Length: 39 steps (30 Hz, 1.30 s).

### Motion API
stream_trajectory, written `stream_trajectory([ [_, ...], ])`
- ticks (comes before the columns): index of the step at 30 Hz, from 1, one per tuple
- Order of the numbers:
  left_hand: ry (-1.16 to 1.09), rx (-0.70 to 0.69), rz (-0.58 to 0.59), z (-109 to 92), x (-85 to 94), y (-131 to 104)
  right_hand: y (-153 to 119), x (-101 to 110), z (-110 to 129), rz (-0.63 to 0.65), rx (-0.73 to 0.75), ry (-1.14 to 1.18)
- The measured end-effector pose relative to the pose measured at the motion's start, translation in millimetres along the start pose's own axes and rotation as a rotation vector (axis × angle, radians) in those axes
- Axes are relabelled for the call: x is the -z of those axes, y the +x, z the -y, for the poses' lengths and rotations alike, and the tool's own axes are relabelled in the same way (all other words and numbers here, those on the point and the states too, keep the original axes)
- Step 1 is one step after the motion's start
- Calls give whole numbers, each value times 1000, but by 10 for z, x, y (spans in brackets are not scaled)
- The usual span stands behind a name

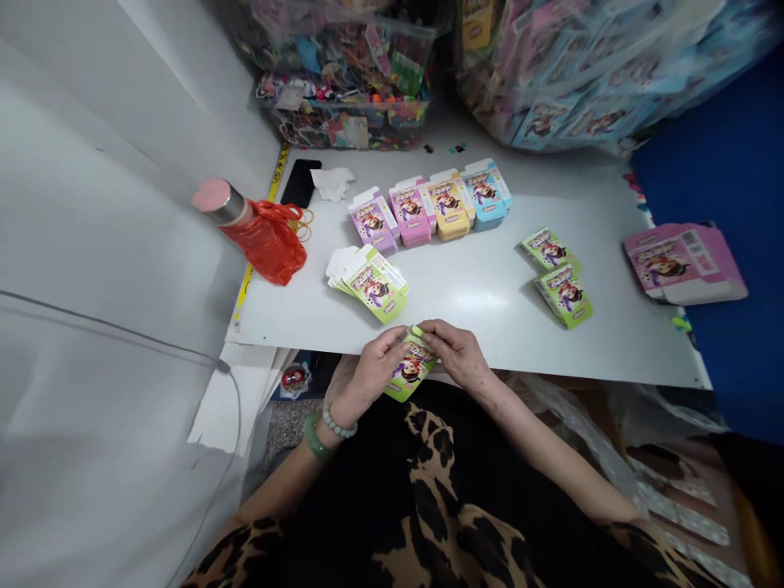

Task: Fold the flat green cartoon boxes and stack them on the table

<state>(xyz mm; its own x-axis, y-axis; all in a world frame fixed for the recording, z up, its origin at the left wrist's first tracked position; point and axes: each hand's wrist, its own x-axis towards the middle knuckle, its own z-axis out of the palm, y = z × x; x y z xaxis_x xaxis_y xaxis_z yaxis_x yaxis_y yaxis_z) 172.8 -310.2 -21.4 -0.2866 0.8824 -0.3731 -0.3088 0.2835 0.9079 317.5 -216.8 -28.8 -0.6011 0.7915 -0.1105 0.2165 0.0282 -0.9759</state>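
Two bare hands meet at the near edge of a white tabletop on my head-camera feed: my left hand (375,369), wearing a beaded bracelet (339,423) and a green bangle (314,436), pinches the left side of a small green printed cardboard box (405,380), while my right hand (461,356) has its fingers closed at the box's upper right. I cannot tell whether it holds anything inside.

Just beyond lies an overlapping pile of flat green cartons (378,286). Behind them, four stacks of cartons stand in a row: purple (375,227), pink (413,212), yellow (452,206) and blue (486,196). Two small green boxes (564,297) touch at right; a large pink printed carton (679,263) lies at the table's right edge.

At left, a red plastic bag (274,245) wraps a pink-lidded bottle (229,204), near a black phone (299,184) and white tissue (332,184). At the back, a clear plastic bin (352,122) holds jumbled colourful items, and a clear plastic sack (588,94) bulges with blue and pink printed cartons.
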Motion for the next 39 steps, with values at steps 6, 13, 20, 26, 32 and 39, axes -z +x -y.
stream_trajectory([
  [6,-64,3,-40,122,15,25,-29,-8,38,84,-48,-35],
  [13,-13,-14,-35,168,64,-11,-113,84,50,229,-55,-37],
  [20,-79,-61,-125,102,17,88,-38,-67,-2,69,17,-43],
  [26,-226,-72,-209,-1,-84,216,28,-77,-77,-107,-25,169],
  [32,0,-106,-76,-46,-96,207,-42,582,-150,-200,-81,-124],
  [39,146,-223,-585,-8,365,311,222,911,-138,-574,-38,-794],
])
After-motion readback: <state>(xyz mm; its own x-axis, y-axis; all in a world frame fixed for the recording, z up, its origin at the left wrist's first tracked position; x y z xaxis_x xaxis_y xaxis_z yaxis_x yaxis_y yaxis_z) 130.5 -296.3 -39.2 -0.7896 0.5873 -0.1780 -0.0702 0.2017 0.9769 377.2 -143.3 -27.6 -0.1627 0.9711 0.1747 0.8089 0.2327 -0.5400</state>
